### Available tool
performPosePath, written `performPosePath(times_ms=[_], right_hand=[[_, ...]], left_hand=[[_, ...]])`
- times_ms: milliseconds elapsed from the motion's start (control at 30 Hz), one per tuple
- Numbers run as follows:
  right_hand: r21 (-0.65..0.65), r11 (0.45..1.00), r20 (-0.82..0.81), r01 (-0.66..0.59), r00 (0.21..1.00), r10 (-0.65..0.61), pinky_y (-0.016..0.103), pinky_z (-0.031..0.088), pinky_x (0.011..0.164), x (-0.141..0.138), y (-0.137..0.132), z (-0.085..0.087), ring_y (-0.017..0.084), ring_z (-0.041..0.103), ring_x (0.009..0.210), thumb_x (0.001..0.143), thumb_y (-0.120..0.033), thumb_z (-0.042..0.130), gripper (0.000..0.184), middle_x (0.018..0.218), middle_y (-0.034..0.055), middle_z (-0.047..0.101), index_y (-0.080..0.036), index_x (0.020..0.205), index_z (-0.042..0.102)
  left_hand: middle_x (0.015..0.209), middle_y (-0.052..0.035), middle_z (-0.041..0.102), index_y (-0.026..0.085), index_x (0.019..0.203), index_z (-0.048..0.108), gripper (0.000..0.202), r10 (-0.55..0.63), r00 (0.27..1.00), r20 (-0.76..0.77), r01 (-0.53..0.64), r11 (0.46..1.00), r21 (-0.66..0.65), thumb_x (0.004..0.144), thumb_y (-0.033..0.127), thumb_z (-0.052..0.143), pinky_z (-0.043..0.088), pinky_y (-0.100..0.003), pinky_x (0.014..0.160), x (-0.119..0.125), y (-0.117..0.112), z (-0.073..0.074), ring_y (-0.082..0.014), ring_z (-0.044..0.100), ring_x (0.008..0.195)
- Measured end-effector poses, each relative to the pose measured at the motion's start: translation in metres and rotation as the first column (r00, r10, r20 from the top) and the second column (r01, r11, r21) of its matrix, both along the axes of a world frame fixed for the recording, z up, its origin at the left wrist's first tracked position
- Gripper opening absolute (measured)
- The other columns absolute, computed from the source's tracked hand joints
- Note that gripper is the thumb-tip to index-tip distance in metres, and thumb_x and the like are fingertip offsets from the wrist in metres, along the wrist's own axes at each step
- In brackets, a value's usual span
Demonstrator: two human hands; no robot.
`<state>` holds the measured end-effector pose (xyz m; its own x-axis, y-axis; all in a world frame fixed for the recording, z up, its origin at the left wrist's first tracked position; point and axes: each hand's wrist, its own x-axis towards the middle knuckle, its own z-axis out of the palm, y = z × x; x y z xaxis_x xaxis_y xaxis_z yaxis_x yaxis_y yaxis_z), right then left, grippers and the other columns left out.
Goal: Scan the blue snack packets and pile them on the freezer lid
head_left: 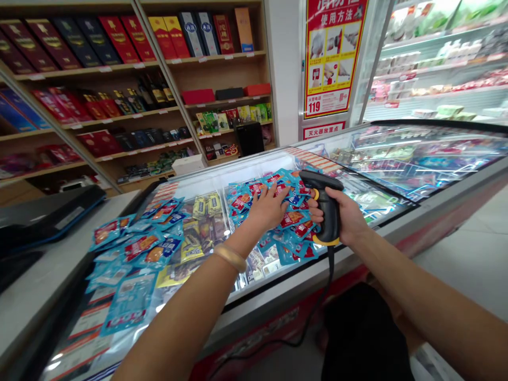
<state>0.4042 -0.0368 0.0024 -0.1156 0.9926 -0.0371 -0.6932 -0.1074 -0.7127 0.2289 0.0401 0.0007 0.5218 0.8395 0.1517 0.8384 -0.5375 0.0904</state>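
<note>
A black and yellow barcode scanner (330, 211) is gripped in my right hand (349, 214), its fingers wrapped round the handle and its head pointing left. My left hand (269, 205), with a bangle (230, 257) on its wrist, lies with fingers spread on a heap of blue snack packets (296, 218). The heap rests on the glass top of a chest freezer (206, 185). Further left on the same glass is a second pile of blue snack packets (145, 246). Part of the right-hand heap is hidden behind my left hand and the scanner.
The scanner's cable (305, 328) hangs down along the freezer front. A counter with a dark device (59, 217) stands at the left. Wooden shelves (130, 63) with boxes and bottles line the back. A red poster (331, 58) and a lit refrigerated display (436, 69) are at the right.
</note>
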Motion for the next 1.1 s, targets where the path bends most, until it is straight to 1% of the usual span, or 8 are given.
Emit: performPosePath(times_ms=[200, 300, 400, 533, 667, 767, 900, 1100], right_hand=[[0.024, 1.000, 0.027, -0.009, 1.000, 0.009, 0.023, 0.041, 0.045, -0.005, 0.001, 0.000, 0.011, 0.042, 0.054, 0.079, -0.035, 0.065, 0.018, 0.071, 0.0010, 0.051, -0.020, 0.082, 0.056], [0.029, 0.999, 0.047, -0.033, 0.998, 0.032, 0.024, 0.041, 0.044, -0.019, 0.000, 0.001, 0.012, 0.042, 0.053, 0.080, -0.035, 0.064, 0.017, 0.071, 0.0013, 0.050, -0.020, 0.083, 0.057], [0.003, 0.996, 0.047, -0.091, 0.995, 0.090, 0.024, 0.041, 0.044, -0.039, -0.001, 0.002, 0.012, 0.042, 0.053, 0.080, -0.035, 0.063, 0.016, 0.071, 0.0015, 0.052, -0.020, 0.082, 0.058], [-0.028, 0.981, 0.025, -0.190, 0.981, 0.190, 0.023, 0.041, 0.045, -0.074, -0.003, 0.000, 0.011, 0.043, 0.054, 0.080, -0.033, 0.063, 0.015, 0.071, 0.0016, 0.053, -0.019, 0.082, 0.059], [-0.053, 0.949, 0.030, -0.310, 0.950, 0.312, 0.023, 0.041, 0.046, -0.115, -0.007, -0.004, 0.011, 0.044, 0.054, 0.080, -0.035, 0.064, 0.018, 0.070, 0.0021, 0.054, -0.018, 0.082, 0.059], [-0.075, 0.908, 0.023, -0.412, 0.910, 0.415, 0.022, 0.041, 0.047, -0.144, -0.010, -0.009, 0.011, 0.044, 0.053, 0.080, -0.034, 0.064, 0.018, 0.069, 0.0019, 0.055, -0.017, 0.081, 0.058], [-0.091, 0.844, 0.022, -0.529, 0.846, 0.532, 0.021, 0.040, 0.047, -0.170, -0.013, -0.018, 0.010, 0.044, 0.052, 0.079, -0.033, 0.065, 0.018, 0.067, 0.0004, 0.053, -0.017, 0.083, 0.058], [-0.091, 0.806, 0.005, -0.585, 0.809, 0.588, 0.020, 0.040, 0.047, -0.172, -0.013, -0.028, 0.009, 0.045, 0.052, 0.079, -0.032, 0.065, 0.019, 0.068, 0.0004, 0.053, -0.016, 0.084, 0.057]], left_hand=[[0.163, -0.0148, 0.028, 0.029, 0.154, 0.031, 0.061, 0.008, 0.987, 0.158, -0.022, 0.996, 0.090, 0.097, 0.042, 0.045, 0.024, -0.062, 0.117, -0.029, -0.008, 0.010, -0.0378, 0.025, 0.150], [0.157, -0.0162, 0.038, 0.024, 0.151, 0.036, 0.062, 0.031, 0.966, 0.257, -0.074, 0.985, 0.158, 0.093, 0.039, 0.051, 0.033, -0.053, 0.116, -0.075, -0.020, 0.013, -0.0326, 0.036, 0.145], [0.143, -0.0159, 0.053, 0.019, 0.145, 0.044, 0.061, 0.127, 0.936, 0.329, -0.202, 0.957, 0.207, 0.088, 0.037, 0.057, 0.038, -0.047, 0.114, -0.139, -0.039, 0.014, -0.0286, 0.048, 0.134], [0.126, -0.0151, 0.062, 0.016, 0.134, 0.054, 0.058, 0.411, 0.826, 0.386, -0.504, 0.845, 0.180, 0.083, 0.043, 0.058, 0.047, -0.043, 0.104, -0.225, -0.082, 0.009, -0.0282, 0.060, 0.117], [0.109, -0.0136, 0.065, 0.016, 0.127, 0.056, 0.063, 0.685, 0.658, 0.314, -0.730, 0.682, 0.041, 0.078, 0.055, 0.060, 0.053, -0.040, 0.089, -0.277, -0.129, -0.009, -0.0276, 0.066, 0.097], [0.109, -0.0175, 0.066, 0.012, 0.122, 0.057, 0.070, 0.755, 0.621, 0.211, -0.769, 0.639, -0.023, 0.073, 0.061, 0.062, 0.052, -0.041, 0.089, -0.290, -0.153, -0.026, -0.0314, 0.065, 0.101], [0.115, -0.0218, 0.066, 0.010, 0.113, 0.060, 0.064, 0.751, 0.645, 0.146, -0.758, 0.652, -0.008, 0.072, 0.059, 0.064, 0.048, -0.043, 0.097, -0.289, -0.164, -0.039, -0.0367, 0.060, 0.115], [0.099, -0.0105, 0.071, 0.017, 0.108, 0.057, 0.043, 0.713, 0.580, 0.395, -0.746, 0.660, -0.095, 0.077, 0.047, 0.059, 0.052, -0.037, 0.084, -0.276, -0.165, -0.042, -0.0284, 0.069, 0.094]])
